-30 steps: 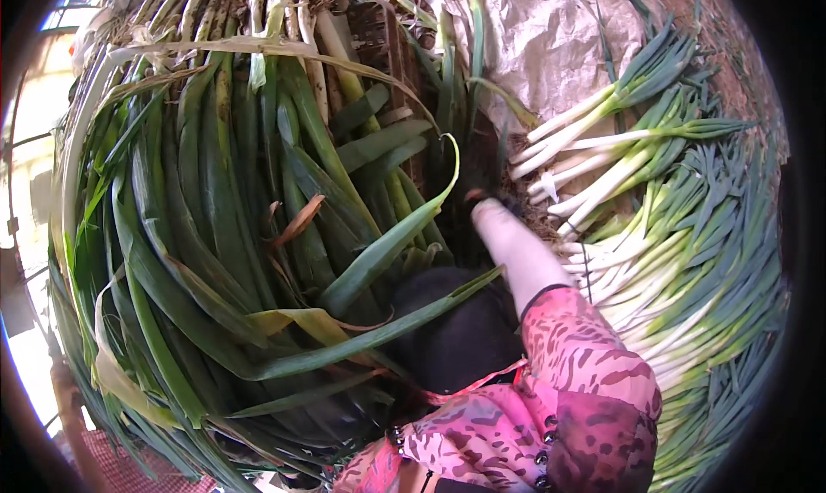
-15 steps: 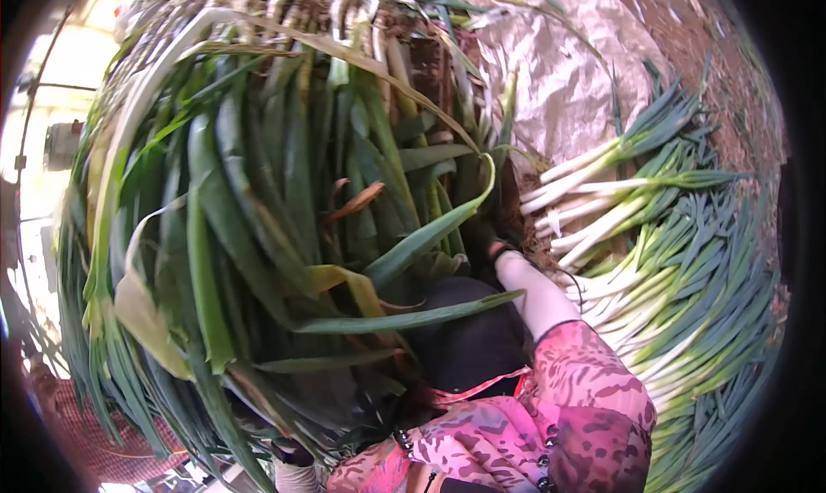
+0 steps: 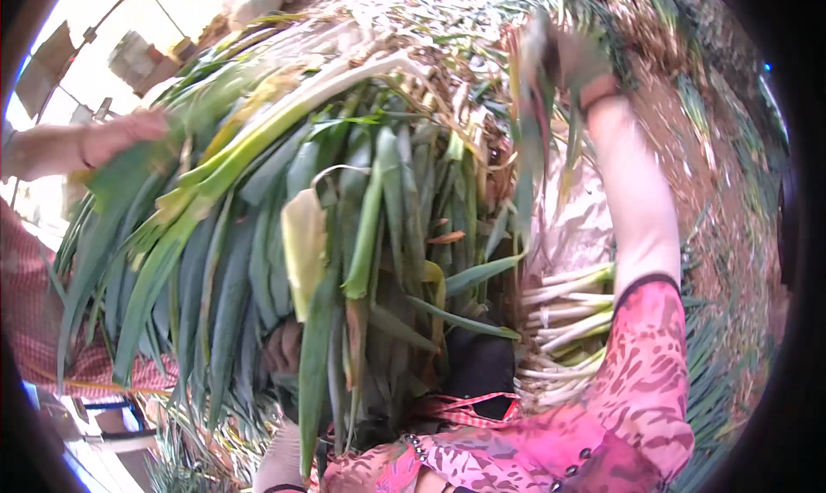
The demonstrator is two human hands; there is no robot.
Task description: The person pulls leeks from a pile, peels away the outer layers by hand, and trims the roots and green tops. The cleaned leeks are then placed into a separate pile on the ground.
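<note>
Green onions [image 3: 232, 269] seemed floppy, tearable | pale stalks [image 3: 564, 331] likely firmer hold | right hand [image 3: 578, 63] blurred, left hand [image 3: 280, 352] half-hidden: couldn't tell grips

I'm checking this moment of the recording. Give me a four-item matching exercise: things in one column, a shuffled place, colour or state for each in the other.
Things
1. right hand
2. co-worker's hand
3. right sleeve
4. white stalks

Descriptions
A. side by side, just left of the sleeve
B. blurred, near the top of the view
C. pink and patterned
D. at the far left of the view

Pairs: 1-B, 2-D, 3-C, 4-A
</note>
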